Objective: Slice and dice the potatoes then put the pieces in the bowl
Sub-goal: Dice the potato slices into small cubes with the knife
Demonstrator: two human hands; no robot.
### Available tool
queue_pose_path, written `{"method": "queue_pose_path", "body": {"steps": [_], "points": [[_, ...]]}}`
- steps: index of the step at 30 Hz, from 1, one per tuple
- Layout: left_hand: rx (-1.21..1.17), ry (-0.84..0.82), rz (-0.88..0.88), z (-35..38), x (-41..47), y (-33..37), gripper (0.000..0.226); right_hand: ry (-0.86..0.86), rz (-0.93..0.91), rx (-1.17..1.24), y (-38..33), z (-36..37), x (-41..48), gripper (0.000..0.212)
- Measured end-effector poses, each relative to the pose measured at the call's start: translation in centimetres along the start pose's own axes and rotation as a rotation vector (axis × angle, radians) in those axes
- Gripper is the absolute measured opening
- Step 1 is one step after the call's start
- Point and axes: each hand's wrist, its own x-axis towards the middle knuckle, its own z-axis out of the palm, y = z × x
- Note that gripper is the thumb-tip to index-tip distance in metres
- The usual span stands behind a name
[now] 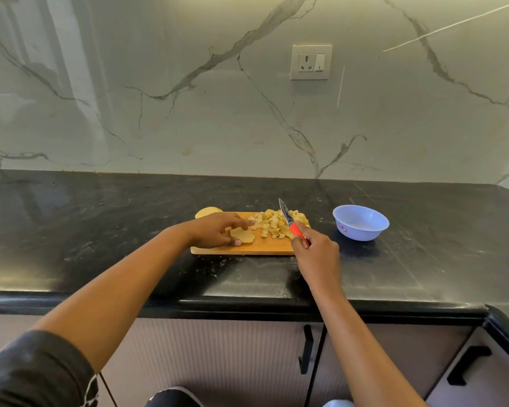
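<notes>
Potato slice (242, 235) lying flat on cutting board (247, 250), left of middle and toward near edge; round, pale tan. Left hand (215, 230) pinching slice, fingers curling over far rim, thumb at near rim. Diced pieces (272, 224) heaping at board's far right corner; uneven yellow cubes. Right hand (316, 254) gripping red handle of knife (288, 221) over board's near right corner, blade pointing up over heap. Potato chunk (207, 212) sitting just behind board's far left corner. Blue bowl (360, 223) standing near board's right edge, apart. Dark counter (100, 230) stretching wide to left of board and between board and front edge.
</notes>
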Motion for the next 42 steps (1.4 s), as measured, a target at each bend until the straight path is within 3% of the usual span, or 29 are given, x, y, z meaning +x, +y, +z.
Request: {"method": "queue_pose_path", "body": {"steps": [7, 18, 31, 37, 42], "points": [[0.026, -0.004, -0.009, 0.1, 0.2, 0.3, 0.046, -0.010, -0.004, -0.007, 0.0, 0.1, 0.2, 0.039], [0.207, 0.385, -0.373, 4.3, 1.7, 3.1, 0.051, -0.087, -0.112, -0.075, -0.5, 0.3, -0.1, 0.039], [0.114, 0.403, -0.345, 4.3, -0.5, 2.1, 0.056, -0.150, -0.278, -0.329, -0.9, 0.7, -1.1, 0.040], [0.001, 0.473, -0.362, 4.6, -1.2, 2.1, 0.040, -0.161, -0.322, -0.401, -0.5, 1.2, -1.0, 0.040], [0.070, 0.430, -0.291, 4.6, -1.2, 2.8, 0.039, -0.187, -0.338, -0.388, -0.6, 1.4, -0.6, 0.040]]}}
